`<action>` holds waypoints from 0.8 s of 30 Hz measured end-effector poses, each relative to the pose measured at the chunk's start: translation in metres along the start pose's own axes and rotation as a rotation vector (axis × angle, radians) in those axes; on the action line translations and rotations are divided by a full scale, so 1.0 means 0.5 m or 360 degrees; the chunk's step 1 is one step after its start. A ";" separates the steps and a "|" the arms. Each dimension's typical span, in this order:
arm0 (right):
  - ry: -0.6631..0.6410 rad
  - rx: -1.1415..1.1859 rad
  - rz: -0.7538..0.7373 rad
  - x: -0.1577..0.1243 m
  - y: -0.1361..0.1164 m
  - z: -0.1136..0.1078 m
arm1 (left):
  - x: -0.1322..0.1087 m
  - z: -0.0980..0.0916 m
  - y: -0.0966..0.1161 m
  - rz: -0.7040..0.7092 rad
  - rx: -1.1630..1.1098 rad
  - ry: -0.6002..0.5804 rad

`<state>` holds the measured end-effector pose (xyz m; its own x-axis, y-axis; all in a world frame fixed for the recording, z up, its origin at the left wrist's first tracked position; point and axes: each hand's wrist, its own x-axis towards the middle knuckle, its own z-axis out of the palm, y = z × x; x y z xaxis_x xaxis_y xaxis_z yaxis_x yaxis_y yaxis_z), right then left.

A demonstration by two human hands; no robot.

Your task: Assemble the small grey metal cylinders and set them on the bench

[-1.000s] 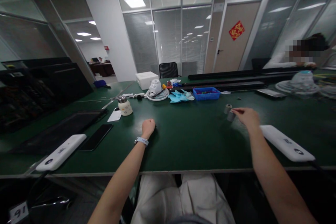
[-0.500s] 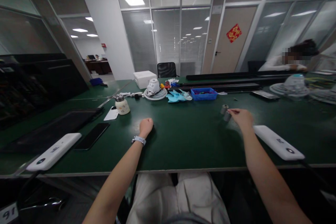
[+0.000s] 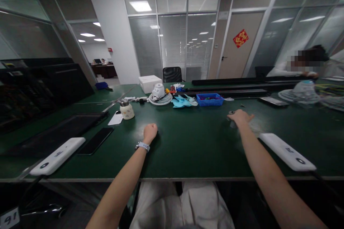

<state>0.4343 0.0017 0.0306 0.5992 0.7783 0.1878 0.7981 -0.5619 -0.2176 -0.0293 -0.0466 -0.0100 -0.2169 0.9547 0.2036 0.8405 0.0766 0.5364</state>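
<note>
Though well apart, both hands (image 3: 149,133) (image 3: 241,118) forward

Table (image 3: 188,150), one, green-topped, with a pale near edge. Along the left side lay a long white device (image 3: 59,155), a black phone-like slab (image 3: 96,141) and, beyond them, a flat dark panel (image 3: 61,130). A cream bottle (image 3: 127,112) with a metallic cap stood beside a white card (image 3: 115,119). Across the far middle were a white box (image 3: 150,84), a white fan body on its round grille (image 3: 160,100), light-blue fan blades (image 3: 180,102) and a blue tray (image 3: 211,102). Long black bars (image 3: 228,82) ran along the far right, with a flat rectangular device (image 3: 273,101) nearer. At right, grey cylindrical parts (image 3: 232,124), blurred and partly hidden by the right hand (image 3: 242,117), stood farther off than a second white device (image 3: 287,151).
</note>
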 end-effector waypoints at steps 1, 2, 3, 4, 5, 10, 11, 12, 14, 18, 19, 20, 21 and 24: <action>0.0041 -0.0014 0.0002 0.005 -0.002 0.003 | 0.001 0.002 -0.001 0.0007 -0.0007 0.0006; 0.0105 -0.0018 -0.0021 0.006 -0.002 0.005 | 0.002 0.004 -0.002 0.0014 -0.0016 0.0010; 0.0178 -0.0014 -0.0066 0.002 -0.004 0.006 | 0.003 0.005 -0.003 0.0018 -0.0025 0.0013; 0.0261 0.0005 -0.0142 -0.006 -0.008 0.005 | 0.004 0.006 -0.003 0.0019 -0.0036 0.0015; 0.0344 0.0041 -0.0245 -0.021 -0.015 0.002 | 0.005 0.007 -0.003 0.0018 -0.0047 0.0017; 0.0297 0.0510 -0.0894 -0.172 -0.128 -0.002 | -0.006 0.005 0.007 0.0170 -0.0215 0.0047; 0.0173 0.0634 -0.1024 -0.211 -0.161 0.002 | -0.012 0.004 0.013 0.0272 -0.0278 0.0054; 0.0049 0.0740 -0.1154 -0.250 -0.194 0.007 | -0.019 0.004 0.021 0.0388 -0.0346 0.0061; -0.0135 0.0892 -0.1377 -0.318 -0.251 0.019 | -0.035 0.004 0.041 0.0613 -0.0491 0.0085; -0.0209 0.1049 -0.1606 -0.395 -0.311 0.040 | -0.060 0.014 0.082 0.0852 -0.0659 0.0059; -0.0197 0.1073 -0.1628 -0.404 -0.315 0.044 | -0.063 0.018 0.089 0.0876 -0.0668 0.0044; -0.0183 0.1089 -0.1641 -0.409 -0.317 0.047 | -0.064 0.021 0.093 0.0891 -0.0679 0.0025; -0.0167 0.1101 -0.1642 -0.412 -0.316 0.051 | -0.063 0.024 0.095 0.0888 -0.0697 0.0015; -0.0133 0.1129 -0.1599 -0.416 -0.310 0.059 | -0.059 0.030 0.090 0.0822 -0.0771 0.0028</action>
<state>0.1842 -0.0649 -0.0031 -0.2874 0.8070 0.5160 0.6751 0.5528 -0.4885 0.0222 -0.0671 -0.0040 0.1383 0.8294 0.5413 0.5237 -0.5251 0.6708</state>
